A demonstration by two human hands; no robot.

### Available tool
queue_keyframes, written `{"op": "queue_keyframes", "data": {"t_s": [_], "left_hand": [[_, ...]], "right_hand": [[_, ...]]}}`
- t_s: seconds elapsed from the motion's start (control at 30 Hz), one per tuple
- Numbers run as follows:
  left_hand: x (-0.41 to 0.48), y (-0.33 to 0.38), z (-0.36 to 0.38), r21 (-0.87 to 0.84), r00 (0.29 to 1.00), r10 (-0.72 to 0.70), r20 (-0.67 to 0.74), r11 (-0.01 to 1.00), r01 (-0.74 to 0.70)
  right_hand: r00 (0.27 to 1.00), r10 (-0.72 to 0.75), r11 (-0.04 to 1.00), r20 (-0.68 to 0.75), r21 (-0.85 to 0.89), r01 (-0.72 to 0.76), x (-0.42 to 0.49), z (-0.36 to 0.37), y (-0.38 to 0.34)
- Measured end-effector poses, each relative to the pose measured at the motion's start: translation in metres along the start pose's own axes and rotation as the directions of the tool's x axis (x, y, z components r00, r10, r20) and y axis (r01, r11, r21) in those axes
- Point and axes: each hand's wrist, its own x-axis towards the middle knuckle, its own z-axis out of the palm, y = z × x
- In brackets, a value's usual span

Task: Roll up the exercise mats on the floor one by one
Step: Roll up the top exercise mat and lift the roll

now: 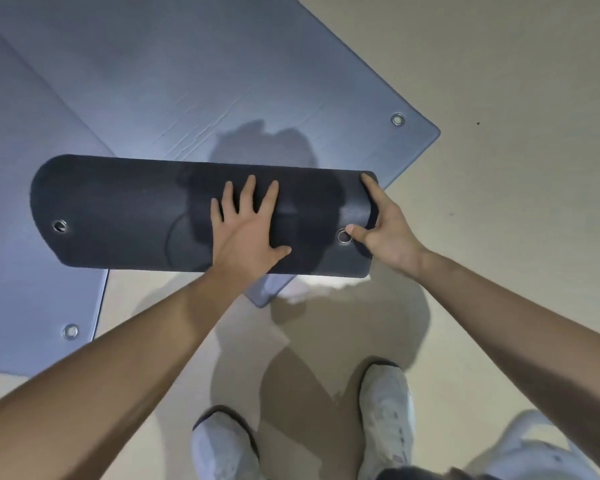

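On rolled mat (118,209): left hand (246,230) flat, right hand (385,233) at end.

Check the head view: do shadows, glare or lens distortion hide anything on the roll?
Head view: a shadow darkens the rolled mat around the left hand; a pale sheen lies on the flat mat beyond; wide-angle stretch swells the forearms at the edges; nothing hidden.

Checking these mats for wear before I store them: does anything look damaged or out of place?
The flat grey mat has a patch of creases in its surface just beyond the dark roll; whether it is torn is unclear. It also lies askew, apparently overlapping the second flat mat on the left.
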Motion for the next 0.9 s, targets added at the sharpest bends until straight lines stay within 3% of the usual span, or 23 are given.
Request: {"op": "queue_keyframes", "data": {"t_s": [0.13, 0.3, 0.47, 0.63, 0.8, 0.83, 0.9], "left_hand": [[-0.072, 0.028, -0.010, -0.284, 0.994, -0.106, -0.023, 0.954, 0.095], [-0.159, 0.049, -0.057, -0.616, 0.970, -0.228, 0.088, 0.752, 0.233], [-0.216, 0.014, -0.132, -0.707, 0.910, -0.410, 0.068, 0.624, 0.334], [-0.234, -0.056, -0.184, -0.694, 0.909, -0.416, -0.015, 0.659, 0.290], [-0.240, -0.106, -0.225, -0.768, 0.898, -0.438, -0.033, 0.587, 0.258], [-0.241, -0.114, -0.232, -0.778, 0.900, -0.436, -0.032, 0.576, 0.251], [-0.243, -0.130, -0.244, -0.793, 0.905, -0.425, -0.020, 0.558, 0.244]], "right_hand": [[0.999, 0.014, 0.999, -0.031, 0.053, -0.012, -0.049, 0.012, -0.032], [0.998, 0.051, 0.982, -0.025, 0.183, -0.045, -0.124, 0.033, -0.105], [0.994, 0.053, 0.943, 0.098, 0.323, -0.083, -0.193, 0.052, -0.198], [0.960, -0.034, 0.947, 0.277, 0.317, -0.058, -0.210, 0.069, -0.274], [0.859, -0.162, 0.959, 0.485, 0.283, 0.021, -0.207, 0.079, -0.327], [0.869, -0.167, 0.975, 0.465, 0.211, 0.075, -0.207, 0.080, -0.334], [0.936, -0.225, 0.972, 0.271, -0.008, 0.235, -0.202, 0.081, -0.340]]}}
